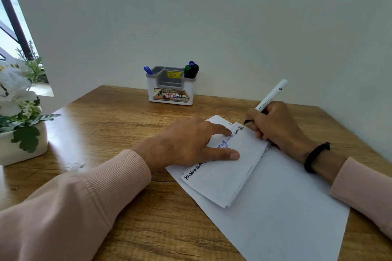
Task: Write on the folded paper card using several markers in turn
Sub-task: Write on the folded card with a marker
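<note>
Wooden table (pixel 118 125) against pale wall (pixel 233 17).

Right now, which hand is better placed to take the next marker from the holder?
Probably the left hand. It only presses flat on the card, so it could lift away, though the card would then lie loose. The right hand already grips a marker. The holder stands ahead, slightly nearer the left.

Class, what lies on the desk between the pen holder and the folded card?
Only bare wooden desk lies between pen holder and folded card, in the head view.
</note>
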Tool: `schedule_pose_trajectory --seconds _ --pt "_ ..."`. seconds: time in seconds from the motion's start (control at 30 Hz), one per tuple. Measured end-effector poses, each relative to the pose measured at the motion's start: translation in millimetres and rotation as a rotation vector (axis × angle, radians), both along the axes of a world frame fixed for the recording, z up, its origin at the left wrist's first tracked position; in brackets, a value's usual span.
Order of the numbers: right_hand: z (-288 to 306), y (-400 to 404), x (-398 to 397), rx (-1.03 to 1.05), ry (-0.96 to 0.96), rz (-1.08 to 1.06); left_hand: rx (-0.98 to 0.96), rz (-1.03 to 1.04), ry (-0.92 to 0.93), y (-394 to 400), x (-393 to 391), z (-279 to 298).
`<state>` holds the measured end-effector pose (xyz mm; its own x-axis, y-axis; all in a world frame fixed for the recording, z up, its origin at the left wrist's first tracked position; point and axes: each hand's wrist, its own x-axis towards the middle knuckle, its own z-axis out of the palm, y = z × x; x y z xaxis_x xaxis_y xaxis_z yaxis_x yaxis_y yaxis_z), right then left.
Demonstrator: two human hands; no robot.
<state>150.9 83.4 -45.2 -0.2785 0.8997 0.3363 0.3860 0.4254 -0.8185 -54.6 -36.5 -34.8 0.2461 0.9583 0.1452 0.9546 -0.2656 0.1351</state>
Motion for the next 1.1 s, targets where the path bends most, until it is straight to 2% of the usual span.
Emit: schedule_pose_trajectory --seconds 0.13,0.2,0.27,0.33,0.4,0.47,0.53,0.6,0.73,0.87,1.1 --pt "3 -3 5 0.073 0.335 -0.007 -0.006 0.008 -0.003 0 0 -1" --pt "4 -8 5 0.218 0.349 -0.023 0.008 0.015 -0.095 -1 -1 -2" --pt "5 -18 3 0.355 0.31 -0.011 0.016 0.023 -0.298 -3 -2 -2" --pt "8 -31 0 0.428 0.321 0.054 -0.027 0.05 -0.611 -2 -5 0" --pt "10 -44 -2 0.421 0.364 0.157 -0.056 0.091 -0.967 0 -9 4" --pt "8 -56 -4 0.41 0.386 0.261 -0.074 0.08 -1.242 -1 -13 11" --pt "4 -66 -8 0.422 0.382 0.341 -0.147 0.045 -1.453 -1 -18 17" --pt "1 -74 -10 0.475 0.324 0.369 -0.247 0.027 -1.578 -2 -20 19" --pt "0 -86 -12 0.731 0.092 0.327 -0.316 -0.003 -1.638 -2 -16 16" --pt "0 -89 -13 0.875 -0.001 0.338 -0.296 -0.041 -1.65 -2 -10 14" --pt "3 -91 -14 0.913 -0.082 0.383 -0.293 -0.089 -1.61 -3 -2 15"
